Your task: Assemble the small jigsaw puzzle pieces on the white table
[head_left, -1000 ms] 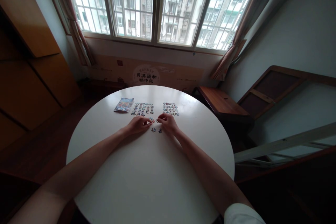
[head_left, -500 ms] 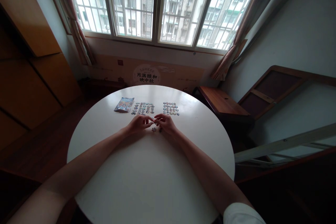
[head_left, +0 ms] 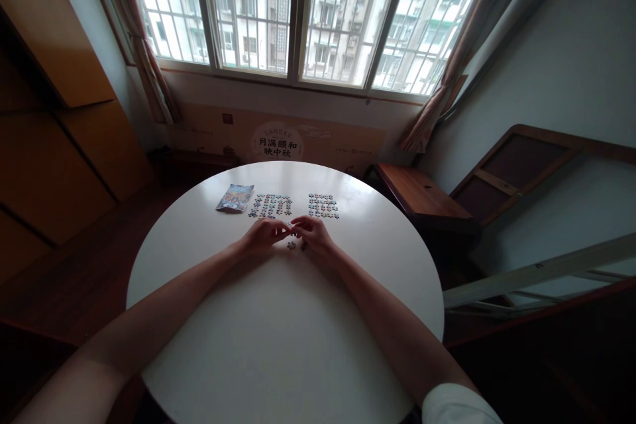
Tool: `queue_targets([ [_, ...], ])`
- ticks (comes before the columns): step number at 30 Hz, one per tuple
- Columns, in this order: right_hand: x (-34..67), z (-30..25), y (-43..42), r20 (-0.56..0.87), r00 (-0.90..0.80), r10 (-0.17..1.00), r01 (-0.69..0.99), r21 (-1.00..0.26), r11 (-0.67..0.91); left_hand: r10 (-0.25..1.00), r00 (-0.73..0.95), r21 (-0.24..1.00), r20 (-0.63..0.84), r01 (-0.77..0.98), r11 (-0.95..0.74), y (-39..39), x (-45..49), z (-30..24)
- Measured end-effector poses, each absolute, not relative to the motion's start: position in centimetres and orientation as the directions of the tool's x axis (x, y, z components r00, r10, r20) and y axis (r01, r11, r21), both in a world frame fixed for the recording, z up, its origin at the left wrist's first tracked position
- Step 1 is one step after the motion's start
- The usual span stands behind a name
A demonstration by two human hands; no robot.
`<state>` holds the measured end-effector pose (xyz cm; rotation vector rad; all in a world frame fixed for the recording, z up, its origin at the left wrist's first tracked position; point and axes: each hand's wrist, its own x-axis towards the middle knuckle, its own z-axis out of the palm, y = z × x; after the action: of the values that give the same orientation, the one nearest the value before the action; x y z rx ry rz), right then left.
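Hands meet low over the round white tabletop. The left hand and the right hand both have their fingers closed in a pinch, tip against tip, on a small dark jigsaw piece — it is too tiny to tell if it is one piece or two. Both wrists seem to rest on the tabletop, probably for steadiness. Two loose dark pieces lie just beside the right hand, easy to reach. Behind the hands, the left group of pieces and the right group of pieces lie in tidy rows — apparently sorted. A colourful printed packet lies aside at the left.
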<state>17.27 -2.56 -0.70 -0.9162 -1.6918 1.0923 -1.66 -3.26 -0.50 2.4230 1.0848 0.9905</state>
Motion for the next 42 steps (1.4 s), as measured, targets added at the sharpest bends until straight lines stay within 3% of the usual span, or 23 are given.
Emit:
queue_targets([
  [4,17.29,-0.55,-2.69,0.286,-0.287,0.914,0.149,-0.929,0.337,0.764,0.428,0.525,0.483,0.557,-0.644,-3.2,-1.67,-0.33],
  [9,17.54,-0.46,-2.83,0.43,-0.184,0.884,0.357,-0.808,0.468,0.852,0.29,0.672,0.435,0.525,-0.522,-2.73,-1.85,-0.34],
  [12,17.59,-0.34,-3.02,0.447,-0.201,0.872,0.41,-0.77,0.489,0.877,0.267,0.717,0.4,0.505,-0.481,-2.53,-1.93,-0.49],
  [42,17.5,-0.66,-3.0,0.455,-0.257,0.852,0.392,-0.757,0.523,0.852,0.317,0.636,0.417,0.568,-0.523,-2.52,-1.89,-0.91],
])
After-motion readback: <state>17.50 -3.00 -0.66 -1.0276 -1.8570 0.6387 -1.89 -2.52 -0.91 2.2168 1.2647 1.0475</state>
